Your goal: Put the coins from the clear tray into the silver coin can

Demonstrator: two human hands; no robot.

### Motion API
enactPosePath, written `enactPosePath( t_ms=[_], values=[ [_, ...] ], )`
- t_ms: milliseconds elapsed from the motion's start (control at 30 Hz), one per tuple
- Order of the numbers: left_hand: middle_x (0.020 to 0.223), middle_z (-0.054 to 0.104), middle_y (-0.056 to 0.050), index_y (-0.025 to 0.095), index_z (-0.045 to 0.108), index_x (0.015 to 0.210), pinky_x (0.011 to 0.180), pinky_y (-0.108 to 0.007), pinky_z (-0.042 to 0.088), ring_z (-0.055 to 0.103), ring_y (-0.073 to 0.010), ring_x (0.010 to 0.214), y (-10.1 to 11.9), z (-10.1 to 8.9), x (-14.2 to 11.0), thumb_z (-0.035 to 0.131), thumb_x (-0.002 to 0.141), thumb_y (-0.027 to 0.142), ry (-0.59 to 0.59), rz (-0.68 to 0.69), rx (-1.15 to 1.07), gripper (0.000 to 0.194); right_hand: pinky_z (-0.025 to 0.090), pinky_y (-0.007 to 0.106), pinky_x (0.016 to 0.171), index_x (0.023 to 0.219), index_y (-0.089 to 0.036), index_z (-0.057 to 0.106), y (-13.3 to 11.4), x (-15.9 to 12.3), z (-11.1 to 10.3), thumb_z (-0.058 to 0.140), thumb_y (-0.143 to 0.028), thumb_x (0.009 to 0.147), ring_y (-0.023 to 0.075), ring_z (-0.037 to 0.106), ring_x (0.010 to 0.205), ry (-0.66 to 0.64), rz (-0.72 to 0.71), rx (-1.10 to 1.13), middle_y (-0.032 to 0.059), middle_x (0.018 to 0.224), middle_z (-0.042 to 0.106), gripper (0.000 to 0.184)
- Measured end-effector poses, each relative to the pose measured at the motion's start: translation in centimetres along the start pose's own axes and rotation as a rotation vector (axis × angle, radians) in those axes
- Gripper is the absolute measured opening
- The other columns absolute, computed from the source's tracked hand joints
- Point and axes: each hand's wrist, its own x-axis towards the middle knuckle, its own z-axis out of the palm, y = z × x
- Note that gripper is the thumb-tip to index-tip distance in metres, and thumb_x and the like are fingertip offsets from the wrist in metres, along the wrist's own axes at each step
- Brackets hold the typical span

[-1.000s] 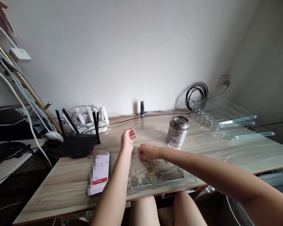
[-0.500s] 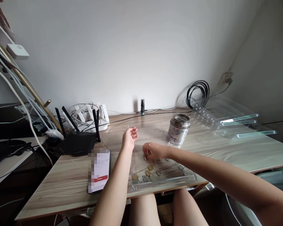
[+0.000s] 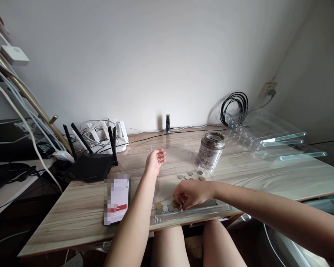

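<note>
My right hand [image 3: 193, 193] is low over the near side of a clear plastic tray [image 3: 211, 210], its fingers pinched on a coin [image 3: 180, 207] by the front rim. Along that rim, left of the fingers, lie several coins [image 3: 165, 208], one of them gold-coloured. More silver and brass-coloured coins [image 3: 190, 173] are scattered farther back, beyond my right wrist. My left hand [image 3: 156, 161] hovers over the tray's left side, palm turned inward, fingers loosely bent and apart, holding nothing. A floral metal tin [image 3: 210, 152] with a slotted lid stands just behind the tray's right part.
A phone [image 3: 117, 200] lies on the wooden table left of my left forearm. Behind it are a black router [image 3: 91, 167] and a white router with cables. Clear acrylic panels [image 3: 281, 142], a coiled black cable [image 3: 233, 108] and a small dark bottle [image 3: 168, 123] stand near the wall.
My right hand has moved from the middle of the tray towards its front rim. Coins farther back now show. The left hand stays almost in place.
</note>
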Motion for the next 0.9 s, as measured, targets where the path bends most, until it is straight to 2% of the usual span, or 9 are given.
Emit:
enactPosePath(
  t_ms=[100,200,300,400,467,567,633,800,900],
  values=[
    [0.065,0.060,-0.007,0.012,0.057,0.068,0.054,-0.024,0.045,0.055,-0.0111,0.053,-0.6,0.3,-0.3,0.047,0.073,0.020,-0.120,-0.102,0.030,0.014,0.034,0.018,0.048,0.070,-0.013,0.060,0.2,0.3,-1.8,0.061,-0.020,0.062,0.0074,0.046,0.053,0.221,0.045,-0.037,-0.0019,0.061,0.055,0.011],
    [0.062,0.060,-0.008,0.013,0.056,0.069,0.044,-0.023,0.042,0.055,-0.0129,0.049,-1.1,0.6,-0.8,0.045,0.078,0.032,-0.363,-0.361,0.137,0.024,0.033,0.019,0.049,0.071,-0.013,0.059,0.4,1.0,-4.5,0.056,-0.018,0.064,0.0078,0.047,0.053,0.474,0.098,-0.130,-0.0008,0.061,0.057,0.009],
    [0.056,0.056,-0.006,0.013,0.056,0.070,0.033,-0.017,0.030,0.049,-0.0105,0.040,-1.2,0.9,-1.1,0.047,0.077,0.038,-0.493,-0.486,0.203,0.027,0.034,0.019,0.050,0.078,-0.015,0.058,0.5,1.2,-6.1,0.053,-0.020,0.068,0.0091,0.050,0.055,0.601,0.157,-0.176,0.0001,0.063,0.059,0.013],
    [0.048,0.048,-0.002,0.013,0.050,0.062,0.028,-0.013,0.015,0.036,-0.0041,0.032,-1.0,0.9,-1.1,0.046,0.077,0.026,-0.412,-0.417,0.131,0.021,0.035,0.020,0.054,0.082,-0.017,0.058,1.1,0.6,-5.8,0.050,-0.026,0.073,0.0112,0.053,0.062,0.675,0.225,-0.308,0.0018,0.073,0.062,0.014],
    [0.046,0.042,0.002,0.014,0.045,0.057,0.028,-0.012,0.011,0.029,-0.0017,0.031,-0.9,0.8,-0.9,0.047,0.075,0.020,-0.342,-0.353,0.080,0.019,0.034,0.022,0.055,0.083,-0.018,0.058,2.1,0.1,-4.6,0.051,-0.026,0.073,0.0130,0.054,0.064,0.584,0.343,-0.384,0.0029,0.076,0.062,0.015],
    [0.045,0.036,0.005,0.014,0.045,0.060,0.030,-0.012,0.012,0.028,-0.0013,0.033,-1.0,0.7,-0.5,0.049,0.071,0.016,-0.279,-0.277,0.060,0.013,0.035,0.023,0.057,0.091,-0.017,0.057,4.0,-0.3,-2.4,0.054,-0.027,0.071,0.0158,0.055,0.069,0.433,0.490,-0.394,0.0061,0.084,0.062,0.023],
    [0.046,0.038,0.005,0.014,0.048,0.064,0.031,-0.013,0.013,0.030,-0.0023,0.034,-1.1,0.7,-0.4,0.048,0.068,0.012,-0.255,-0.238,0.082,0.004,0.036,0.023,0.059,0.092,-0.016,0.056,5.1,-0.2,-1.4,0.054,-0.027,0.071,0.0163,0.055,0.074,0.435,0.501,-0.373,0.0073,0.087,0.061,0.024],
    [0.041,0.032,0.007,0.017,0.048,0.056,0.035,-0.016,0.015,0.026,-0.0045,0.033,-1.7,0.8,-1.0,0.048,0.063,0.007,-0.240,-0.145,0.215,0.012,0.036,0.021,0.061,0.079,-0.015,0.057,5.6,0.2,-1.0,0.054,-0.021,0.070,0.0142,0.054,0.074,0.458,0.459,-0.332,0.0067,0.087,0.060,0.011],
    [0.041,0.032,0.006,0.019,0.044,0.049,0.041,-0.017,0.025,0.037,-0.0088,0.039,-2.4,0.8,-1.8,0.060,0.059,0.007,-0.241,0.088,0.416,0.022,0.035,0.020,0.057,0.079,-0.015,0.057,5.5,-0.4,-1.7,0.054,-0.021,0.070,0.0130,0.053,0.069,0.465,0.440,-0.309,0.0051,0.082,0.061,0.011]
  ],
)
